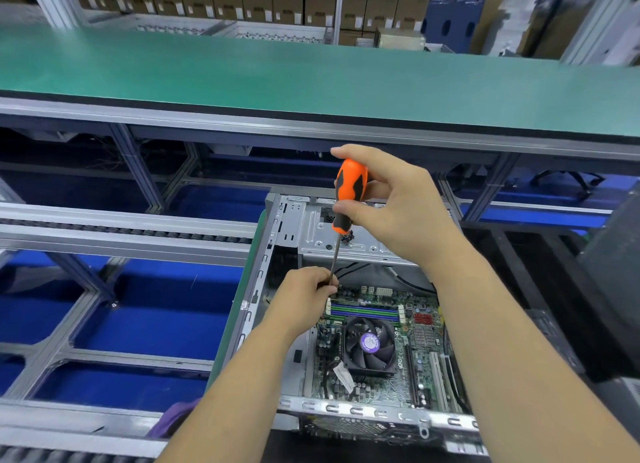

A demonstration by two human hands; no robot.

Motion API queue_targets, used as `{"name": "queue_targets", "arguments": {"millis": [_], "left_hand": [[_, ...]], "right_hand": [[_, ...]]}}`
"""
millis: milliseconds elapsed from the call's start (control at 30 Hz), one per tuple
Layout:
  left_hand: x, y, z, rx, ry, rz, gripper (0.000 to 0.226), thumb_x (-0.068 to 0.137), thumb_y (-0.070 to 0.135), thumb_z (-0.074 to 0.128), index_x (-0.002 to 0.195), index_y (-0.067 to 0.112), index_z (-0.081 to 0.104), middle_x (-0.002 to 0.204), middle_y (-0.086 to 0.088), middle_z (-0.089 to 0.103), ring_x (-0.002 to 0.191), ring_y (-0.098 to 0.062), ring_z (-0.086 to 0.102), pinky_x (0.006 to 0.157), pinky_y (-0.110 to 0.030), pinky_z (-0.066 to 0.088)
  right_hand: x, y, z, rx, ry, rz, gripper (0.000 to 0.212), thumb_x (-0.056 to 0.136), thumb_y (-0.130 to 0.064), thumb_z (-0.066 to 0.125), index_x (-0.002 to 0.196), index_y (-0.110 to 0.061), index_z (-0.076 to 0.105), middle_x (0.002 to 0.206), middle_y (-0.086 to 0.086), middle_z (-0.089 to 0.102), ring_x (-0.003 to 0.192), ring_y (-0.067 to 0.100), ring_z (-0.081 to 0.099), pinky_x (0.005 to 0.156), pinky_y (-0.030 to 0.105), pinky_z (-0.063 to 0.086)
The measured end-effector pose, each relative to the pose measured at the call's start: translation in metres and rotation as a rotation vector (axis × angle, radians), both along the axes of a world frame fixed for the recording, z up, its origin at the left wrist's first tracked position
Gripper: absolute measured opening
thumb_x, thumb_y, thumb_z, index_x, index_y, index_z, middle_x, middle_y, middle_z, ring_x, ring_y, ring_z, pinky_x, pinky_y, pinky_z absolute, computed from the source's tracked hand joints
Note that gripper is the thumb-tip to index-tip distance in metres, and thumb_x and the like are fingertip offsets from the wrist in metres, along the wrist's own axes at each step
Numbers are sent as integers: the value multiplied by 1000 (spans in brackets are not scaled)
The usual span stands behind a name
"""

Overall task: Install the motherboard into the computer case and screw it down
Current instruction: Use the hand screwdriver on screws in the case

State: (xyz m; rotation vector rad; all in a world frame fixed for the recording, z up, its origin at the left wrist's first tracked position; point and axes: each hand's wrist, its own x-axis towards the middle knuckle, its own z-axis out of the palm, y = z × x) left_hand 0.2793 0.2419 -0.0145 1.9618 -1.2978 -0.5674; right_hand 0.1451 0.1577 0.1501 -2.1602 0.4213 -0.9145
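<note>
Green-topped workbench behind an open computer case holding the motherboard. Right hand grips an orange screwdriver; left hand pinches its shaft, hiding the tip and any screw.

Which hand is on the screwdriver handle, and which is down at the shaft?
The right hand grips the orange-and-black screwdriver handle up top. The left hand pinches the metal shaft low, just above the motherboard.
</note>
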Motion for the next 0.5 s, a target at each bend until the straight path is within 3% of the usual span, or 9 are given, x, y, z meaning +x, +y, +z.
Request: {"name": "queue_targets", "arguments": {"millis": [100,233,333,500], "left_hand": [[0,1,0,22,50,21,16,92,10,64,94,25,69,87,17,66,86,2,62,71,-1,42],[2,2,-4,231,-56,-5,34,88,-5,52,110,15,69,104,1,67,98,-17,63,86,-26,52],[5,1,-13,365,-78,61,30,89,-5,54,106,13,70,109,-4,67,100,-19,63,86,-27,52],[3,-2,-21,402,-32,126,15,89,-1,63,96,10,72,103,-8,71,96,-20,65,85,-29,54]], "right_hand": [[-1,-2,-1,10,-4,-7,59,84,-5,81,133,-31,61,97,0,66,80,18,71,77,32,63],[-5,-5,-1,15,-21,-50,60,84,-7,81,131,-37,60,100,3,67,81,22,72,77,38,63],[-8,-7,2,20,-43,-52,58,84,-5,80,128,-38,59,101,8,68,79,26,72,79,42,63],[-13,-11,7,25,-61,-62,57,85,-4,79,132,-31,60,103,7,68,80,28,74,79,42,63]]}}
